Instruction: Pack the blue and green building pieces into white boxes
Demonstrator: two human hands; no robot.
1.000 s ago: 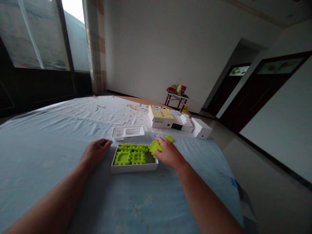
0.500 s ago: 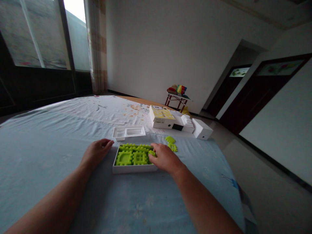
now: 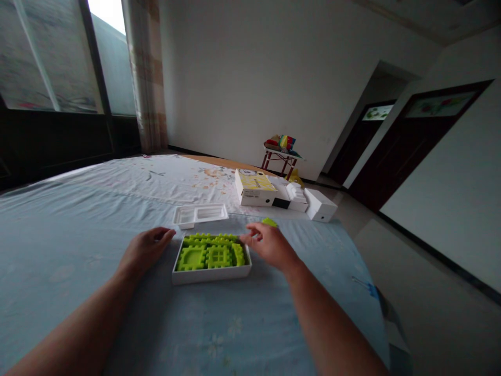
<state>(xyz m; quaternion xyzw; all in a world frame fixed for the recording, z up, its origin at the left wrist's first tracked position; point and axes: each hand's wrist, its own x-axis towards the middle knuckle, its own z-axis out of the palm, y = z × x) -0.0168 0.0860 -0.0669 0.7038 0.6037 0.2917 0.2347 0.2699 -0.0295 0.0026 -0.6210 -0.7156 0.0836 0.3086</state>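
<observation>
A white open box (image 3: 211, 275) full of lime-green interlocking pieces with toothed edges stands in front of me. Among them are a square plate (image 3: 192, 258) with a round recess and a piece with a window grid (image 3: 218, 257). My left hand (image 3: 145, 251) rests on the cloth left of the box, loosely curled, with nothing in it. At the box's right rim is my right hand (image 3: 272, 245), its thumb and fingers apart and no piece visible between them. Just behind it a loose green piece (image 3: 270, 222) lies on the cloth, partly hidden by the hand.
Behind the box lies a white plastic tray (image 3: 211, 212). Farther back sit a yellow and white carton (image 3: 255, 188) and white boxes (image 3: 320, 205). A pale blue flowered tablecloth (image 3: 230, 329) covers the table. A small stand (image 3: 282, 155) with colourful things is by the wall.
My right hand has come off the pieces inside the box and moved to its right rim, uncovering the pieces there. My left hand stays beside the box. The view has shifted slightly.
</observation>
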